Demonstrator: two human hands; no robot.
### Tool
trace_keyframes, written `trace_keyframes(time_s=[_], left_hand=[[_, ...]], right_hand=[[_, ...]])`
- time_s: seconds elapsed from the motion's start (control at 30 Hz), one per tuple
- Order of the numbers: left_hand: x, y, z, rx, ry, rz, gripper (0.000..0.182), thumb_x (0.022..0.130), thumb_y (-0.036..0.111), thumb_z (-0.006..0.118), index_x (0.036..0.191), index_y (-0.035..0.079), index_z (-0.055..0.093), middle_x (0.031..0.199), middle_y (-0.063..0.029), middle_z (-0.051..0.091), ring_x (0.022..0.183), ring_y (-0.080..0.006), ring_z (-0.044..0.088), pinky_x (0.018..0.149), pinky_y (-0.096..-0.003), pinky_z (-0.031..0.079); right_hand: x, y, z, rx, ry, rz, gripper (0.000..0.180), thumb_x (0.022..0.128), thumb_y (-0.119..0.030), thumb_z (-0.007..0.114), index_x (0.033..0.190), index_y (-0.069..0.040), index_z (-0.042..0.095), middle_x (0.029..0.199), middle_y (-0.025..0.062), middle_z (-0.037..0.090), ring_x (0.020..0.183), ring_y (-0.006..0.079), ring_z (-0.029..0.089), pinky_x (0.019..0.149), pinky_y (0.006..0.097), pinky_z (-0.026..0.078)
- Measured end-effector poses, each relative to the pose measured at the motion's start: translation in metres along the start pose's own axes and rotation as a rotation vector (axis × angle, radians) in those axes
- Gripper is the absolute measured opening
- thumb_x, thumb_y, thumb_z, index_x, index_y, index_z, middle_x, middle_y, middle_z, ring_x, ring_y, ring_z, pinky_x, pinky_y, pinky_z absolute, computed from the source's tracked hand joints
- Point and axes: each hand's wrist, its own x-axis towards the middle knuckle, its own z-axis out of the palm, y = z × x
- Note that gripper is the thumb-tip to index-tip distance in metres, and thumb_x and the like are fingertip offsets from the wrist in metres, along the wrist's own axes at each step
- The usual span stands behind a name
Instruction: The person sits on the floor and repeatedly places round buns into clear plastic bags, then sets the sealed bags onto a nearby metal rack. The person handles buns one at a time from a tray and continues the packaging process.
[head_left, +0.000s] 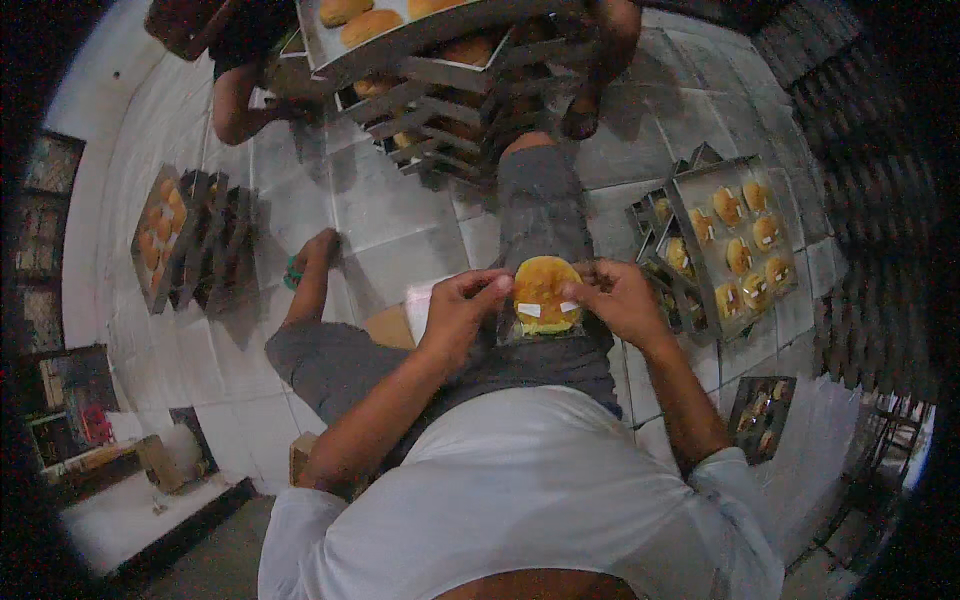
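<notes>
A round golden bun (547, 279) rests above my lap in what looks like a clear plastic wrapper, with a pale green-yellow lower edge. Two small white strips (529, 309) sit across its lower half. At the bun's left edge, my left hand (461, 309) pinches the wrapper between thumb and fingertips. My right hand (624, 298) holds the opposite side, its thumb lying on the bun above the right-hand strip. The fingers behind the bun are partly hidden.
To the right, a tilted metal tray (776, 225) holds several similar buns with white strips. Stacked bun trays (420, 64) rise ahead, near another person's arm (238, 105). More trays (196, 232) stand at left on the tiled floor (375, 195). A brown cardboard piece (390, 328) lies beside my leg.
</notes>
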Motion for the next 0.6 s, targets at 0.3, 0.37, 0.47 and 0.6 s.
trace_keyframes(time_s=[0.3,0.37,0.47,0.6], left_hand=[[0.019,0.034,0.01,0.052,0.11,0.143,0.02,0.09,0.016,0.08,0.096,0.0,0.071,0.087,-0.0034,0.07,0.077,-0.0108,0.062,0.07,-0.0254,0.049],[0.012,0.039,0.009,-0.053,0.157,0.14,0.018,0.089,0.014,0.08,0.095,0.0,0.071,0.087,-0.0029,0.068,0.079,-0.0108,0.061,0.073,-0.0265,0.048],[0.022,0.052,0.009,-0.198,0.202,0.055,0.017,0.087,0.012,0.081,0.094,0.0,0.071,0.088,-0.0028,0.067,0.083,-0.0117,0.06,0.079,-0.0284,0.046],[0.003,0.077,0.018,-0.112,0.1,0.252,0.017,0.084,0.011,0.083,0.09,0.001,0.071,0.087,-0.0028,0.065,0.085,-0.0138,0.06,0.085,-0.031,0.045]], right_hand=[[0.039,-0.014,-0.009,0.314,0.117,-0.074,0.024,0.089,-0.022,0.08,0.087,0.002,0.076,0.076,-0.0002,0.067,0.066,0.0067,0.055,0.058,0.0244,0.041],[0.04,0.009,-0.015,0.509,0.087,0.006,0.021,0.088,-0.02,0.08,0.086,0.001,0.075,0.077,0.0002,0.068,0.065,0.007,0.054,0.059,0.0238,0.041],[0.047,0.014,-0.014,0.65,0.115,0.043,0.018,0.087,-0.018,0.08,0.085,-0.001,0.075,0.078,0.0009,0.068,0.065,0.0073,0.053,0.061,0.0231,0.04],[0.013,-0.015,-0.023,0.512,0.23,0.016,0.016,0.086,-0.017,0.081,0.086,-0.002,0.074,0.079,0.0013,0.069,0.07,0.0068,0.056,0.064,0.0225,0.04]])
